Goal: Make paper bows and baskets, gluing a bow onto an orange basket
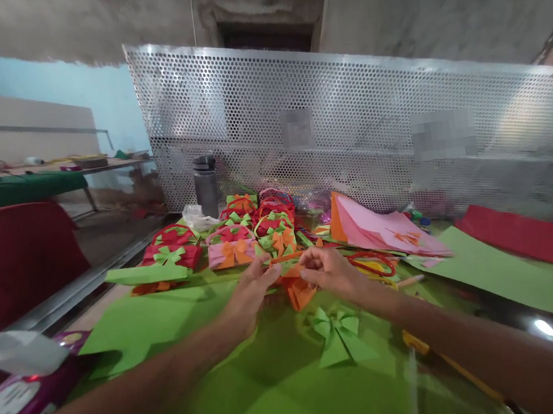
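Note:
Between my two hands is a piece of orange craft sheet, folded, with a thin strip stretching across its top. My left hand pinches the strip's left end between thumb and fingers. At the other side, my right hand has its fingers curled closed on the orange piece. A light green bow lies just below my right hand on the green work surface. Beyond my hands stand several small handled bags with bows, among them a pink one with an orange bow.
Green sheets lie at left, near a purple tissue box. Pink sheets, a green sheet and a red sheet lie at right. A grey bottle stands before the perforated metal panel.

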`<state>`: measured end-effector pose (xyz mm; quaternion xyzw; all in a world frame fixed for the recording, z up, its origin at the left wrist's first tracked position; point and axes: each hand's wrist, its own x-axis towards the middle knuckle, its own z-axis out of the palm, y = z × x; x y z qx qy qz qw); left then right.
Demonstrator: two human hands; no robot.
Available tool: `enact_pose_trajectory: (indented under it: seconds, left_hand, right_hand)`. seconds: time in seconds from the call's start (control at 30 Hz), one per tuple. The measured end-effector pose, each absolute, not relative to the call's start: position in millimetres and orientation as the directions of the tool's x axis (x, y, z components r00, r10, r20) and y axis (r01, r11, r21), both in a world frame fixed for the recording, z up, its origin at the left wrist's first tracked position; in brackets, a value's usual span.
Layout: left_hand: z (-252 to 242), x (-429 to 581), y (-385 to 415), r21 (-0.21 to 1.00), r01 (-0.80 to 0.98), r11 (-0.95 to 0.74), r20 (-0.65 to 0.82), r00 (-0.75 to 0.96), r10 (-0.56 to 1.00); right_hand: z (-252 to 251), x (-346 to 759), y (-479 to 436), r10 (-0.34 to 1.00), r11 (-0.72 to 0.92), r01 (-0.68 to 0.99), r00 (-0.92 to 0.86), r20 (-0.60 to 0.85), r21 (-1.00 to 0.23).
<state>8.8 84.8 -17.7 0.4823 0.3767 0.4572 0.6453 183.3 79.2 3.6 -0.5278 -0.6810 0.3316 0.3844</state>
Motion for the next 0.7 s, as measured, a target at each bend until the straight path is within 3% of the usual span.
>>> enact_pose_trajectory:
  seconds: [0.27, 0.5, 0.7]
  left_hand:
    - [-18.9, 9.2, 90.1, 0.998, -0.056, 0.019, -0.006, 0.221, 0.975]
    - [-3.5, 5.7, 83.9, 0.996, -0.038, -0.08, 0.088, 0.283, 0.955]
    - [7.0, 2.2, 82.6, 0.994, -0.083, -0.068, 0.092, 0.328, 0.94]
  right_hand:
    - [5.3, 199.3, 73.3, 0.947, 0.316, 0.578, -0.15, 0.283, -0.752]
    - [24.2, 210.0, 52.9, 0.93, 0.314, 0.668, -0.075, 0.36, -0.675]
    - [14.9, 235.6, 55.7, 0.972, 0.233, 0.578, -0.124, 0.199, -0.782]
